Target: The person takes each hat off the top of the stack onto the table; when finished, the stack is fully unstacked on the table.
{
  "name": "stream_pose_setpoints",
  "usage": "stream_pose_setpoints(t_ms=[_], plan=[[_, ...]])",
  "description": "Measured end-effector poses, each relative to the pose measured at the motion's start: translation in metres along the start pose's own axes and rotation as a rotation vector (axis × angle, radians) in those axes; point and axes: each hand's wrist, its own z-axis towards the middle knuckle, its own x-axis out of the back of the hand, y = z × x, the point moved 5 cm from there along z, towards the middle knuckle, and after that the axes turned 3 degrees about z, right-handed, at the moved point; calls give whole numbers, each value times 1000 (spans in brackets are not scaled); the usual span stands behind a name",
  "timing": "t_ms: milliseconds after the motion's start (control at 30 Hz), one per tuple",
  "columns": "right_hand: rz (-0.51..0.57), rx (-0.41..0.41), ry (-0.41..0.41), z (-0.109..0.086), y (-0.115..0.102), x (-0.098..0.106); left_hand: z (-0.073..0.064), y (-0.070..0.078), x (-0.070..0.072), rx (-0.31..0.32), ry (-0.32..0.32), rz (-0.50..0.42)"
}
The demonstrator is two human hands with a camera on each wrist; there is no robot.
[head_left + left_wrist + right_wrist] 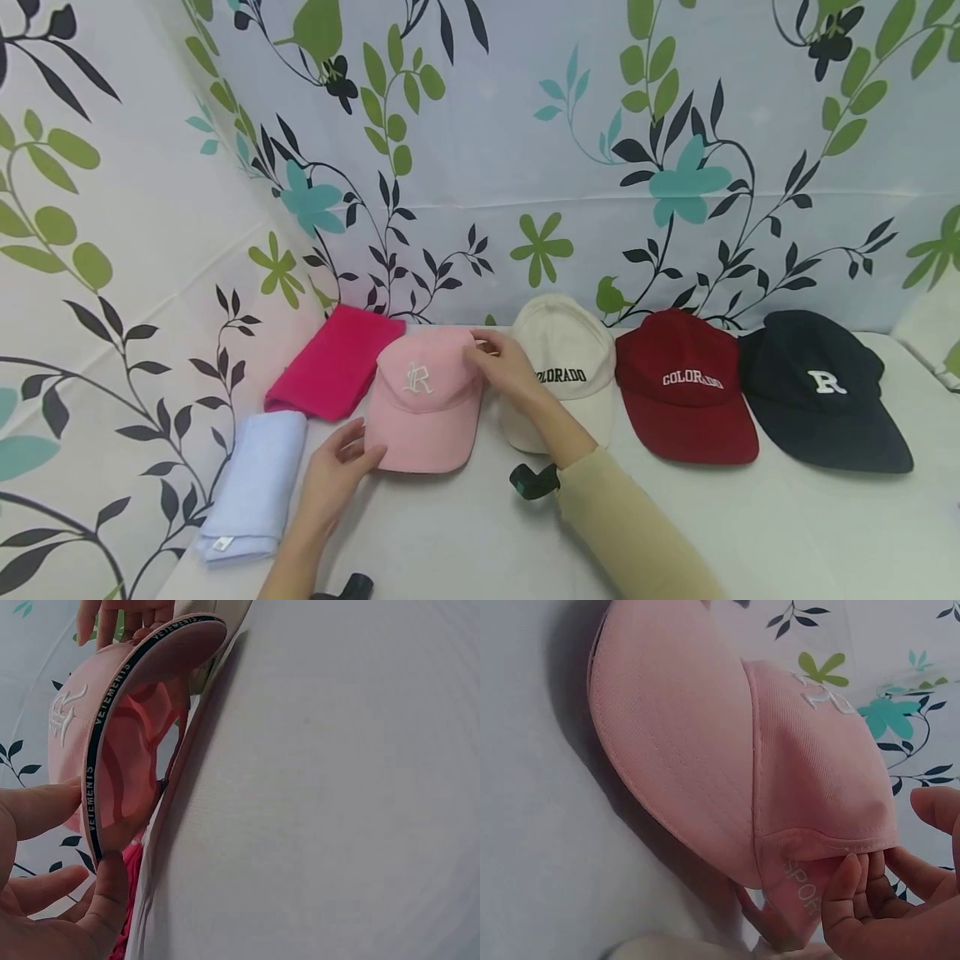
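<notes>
A pink baseball cap with a white embroidered letter R lies on the white table, brim toward me. My left hand pinches the left edge of its brim; the left wrist view shows the thumb on one face, fingertips on the other and lettered tape along the edge. At the right side of the crown, my right hand grips the lower edge, fingers curled under it in the right wrist view. The cap's side panel there carries pale lettering. Beside it, a cream cap is partly hidden behind my right hand and forearm.
Further right sit a dark red cap marked COLORADO and a black cap with a white R. To the left lie a folded bright pink cloth and a folded light blue cloth. A leaf-patterned curtain hangs behind the table.
</notes>
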Motion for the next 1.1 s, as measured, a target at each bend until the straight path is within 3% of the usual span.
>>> stream_pose_setpoints(t_ms=[233,700,1100], plan=[[-31,-14,-10,7,-3,5,3,2,-6,-23,14,-32],[-35,-40,-29,22,-9,10,17,12,-14,-58,37,8],[-195,-23,-83,26,-12,10,29,10,-21,-18,20,116]])
